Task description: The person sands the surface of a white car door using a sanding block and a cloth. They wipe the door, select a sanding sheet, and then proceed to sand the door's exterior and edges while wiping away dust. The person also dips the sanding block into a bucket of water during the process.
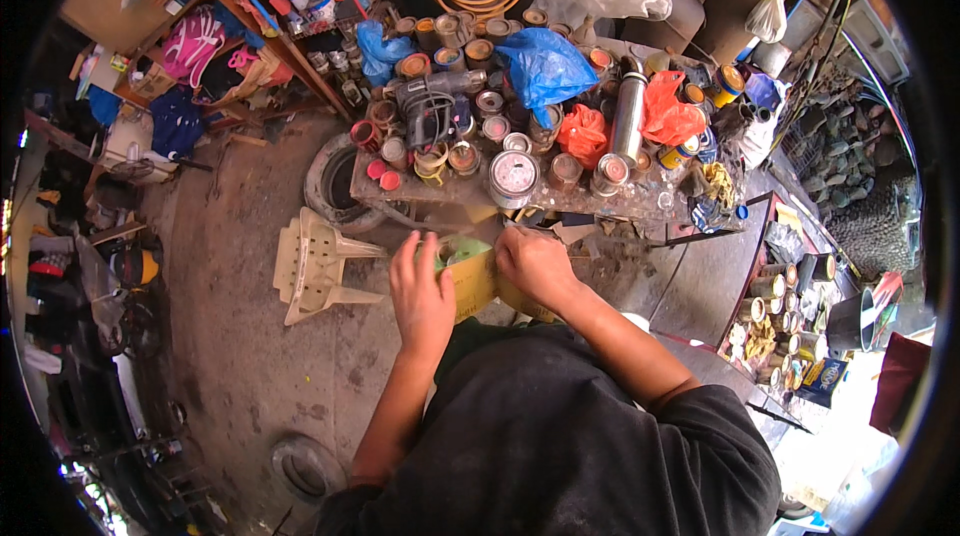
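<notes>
- Head view: the yellow paper sheet stands between the two hands, before the person's black shirt and near the front edge of the desk
- The right grip is clamped on the sheet's upper right part, fingers curled in
- The left grip has its fingers stretched upward and its thumb against the sheet's left edge; whether it pinches the sheet, I cannot tell
- Beyond, a round lidded tin sits at the desk's front edge, with a silver cylinder, a blue plastic bag and a corded power tool behind it
- A cream plastic stool is left of the hands, on the floor
</notes>
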`<action>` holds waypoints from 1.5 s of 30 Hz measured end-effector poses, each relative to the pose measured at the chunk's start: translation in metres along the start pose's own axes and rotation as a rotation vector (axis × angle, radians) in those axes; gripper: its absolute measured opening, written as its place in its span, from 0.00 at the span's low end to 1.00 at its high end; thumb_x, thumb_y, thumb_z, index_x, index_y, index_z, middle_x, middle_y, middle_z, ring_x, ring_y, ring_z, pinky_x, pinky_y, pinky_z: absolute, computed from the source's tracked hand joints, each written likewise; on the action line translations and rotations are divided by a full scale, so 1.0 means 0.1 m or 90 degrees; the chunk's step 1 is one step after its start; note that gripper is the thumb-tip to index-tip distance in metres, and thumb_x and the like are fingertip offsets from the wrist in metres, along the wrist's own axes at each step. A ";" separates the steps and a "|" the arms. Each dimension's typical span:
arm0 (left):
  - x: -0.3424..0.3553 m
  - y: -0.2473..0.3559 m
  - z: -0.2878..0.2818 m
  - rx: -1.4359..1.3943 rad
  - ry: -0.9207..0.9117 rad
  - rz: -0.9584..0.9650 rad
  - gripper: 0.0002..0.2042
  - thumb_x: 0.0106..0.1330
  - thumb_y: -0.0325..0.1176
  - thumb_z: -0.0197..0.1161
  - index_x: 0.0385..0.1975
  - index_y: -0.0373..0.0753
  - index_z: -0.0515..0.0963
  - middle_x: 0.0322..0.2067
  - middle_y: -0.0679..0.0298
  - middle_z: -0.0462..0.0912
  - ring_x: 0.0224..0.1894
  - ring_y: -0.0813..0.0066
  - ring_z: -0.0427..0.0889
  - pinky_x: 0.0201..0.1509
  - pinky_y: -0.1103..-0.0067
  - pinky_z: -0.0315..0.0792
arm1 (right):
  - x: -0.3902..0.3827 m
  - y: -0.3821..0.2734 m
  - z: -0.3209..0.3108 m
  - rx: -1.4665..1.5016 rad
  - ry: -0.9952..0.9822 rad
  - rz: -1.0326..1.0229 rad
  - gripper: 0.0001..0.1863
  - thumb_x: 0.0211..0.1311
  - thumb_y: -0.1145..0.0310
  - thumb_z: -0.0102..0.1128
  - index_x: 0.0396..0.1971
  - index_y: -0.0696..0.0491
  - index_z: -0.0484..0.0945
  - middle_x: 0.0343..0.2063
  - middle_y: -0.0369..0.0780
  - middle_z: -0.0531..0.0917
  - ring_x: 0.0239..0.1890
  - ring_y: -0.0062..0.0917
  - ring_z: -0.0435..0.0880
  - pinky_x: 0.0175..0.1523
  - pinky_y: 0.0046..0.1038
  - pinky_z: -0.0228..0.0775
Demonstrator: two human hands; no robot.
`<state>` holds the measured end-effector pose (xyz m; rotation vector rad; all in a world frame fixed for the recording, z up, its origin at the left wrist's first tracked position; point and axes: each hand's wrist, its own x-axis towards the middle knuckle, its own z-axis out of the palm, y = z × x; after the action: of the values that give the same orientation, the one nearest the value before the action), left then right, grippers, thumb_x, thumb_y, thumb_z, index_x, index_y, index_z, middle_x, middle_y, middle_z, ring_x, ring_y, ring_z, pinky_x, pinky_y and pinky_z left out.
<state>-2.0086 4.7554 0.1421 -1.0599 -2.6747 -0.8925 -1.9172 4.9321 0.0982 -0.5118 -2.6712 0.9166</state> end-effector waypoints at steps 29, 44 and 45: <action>-0.30 -0.31 -0.01 -0.288 -0.291 0.032 0.06 0.74 0.32 0.55 0.39 0.36 0.75 0.29 0.50 0.79 0.33 0.46 0.81 0.36 0.63 0.73 | -0.22 -0.21 0.08 0.338 -0.175 -0.108 0.08 0.66 0.69 0.59 0.39 0.57 0.79 0.33 0.48 0.83 0.39 0.47 0.83 0.45 0.42 0.74; -1.05 -1.47 -1.47 -0.058 -0.112 -0.210 0.12 0.74 0.42 0.58 0.36 0.39 0.77 0.32 0.52 0.83 0.36 0.46 0.83 0.39 0.59 0.76 | 0.46 -1.77 1.16 0.092 -0.369 -0.480 0.19 0.73 0.49 0.56 0.33 0.51 0.79 0.23 0.47 0.83 0.29 0.49 0.84 0.35 0.48 0.76; -1.14 -1.63 -1.62 -0.048 -0.115 -0.244 0.13 0.74 0.42 0.58 0.35 0.38 0.77 0.30 0.52 0.83 0.35 0.45 0.83 0.38 0.59 0.76 | 0.51 -1.99 1.27 0.070 -0.391 -0.503 0.19 0.73 0.49 0.56 0.33 0.51 0.79 0.23 0.47 0.83 0.29 0.49 0.84 0.34 0.48 0.76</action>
<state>-2.0463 4.5020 0.1590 -0.6772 -3.0826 -1.0072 -2.0567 4.7385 0.1343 0.9398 -2.8629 1.0418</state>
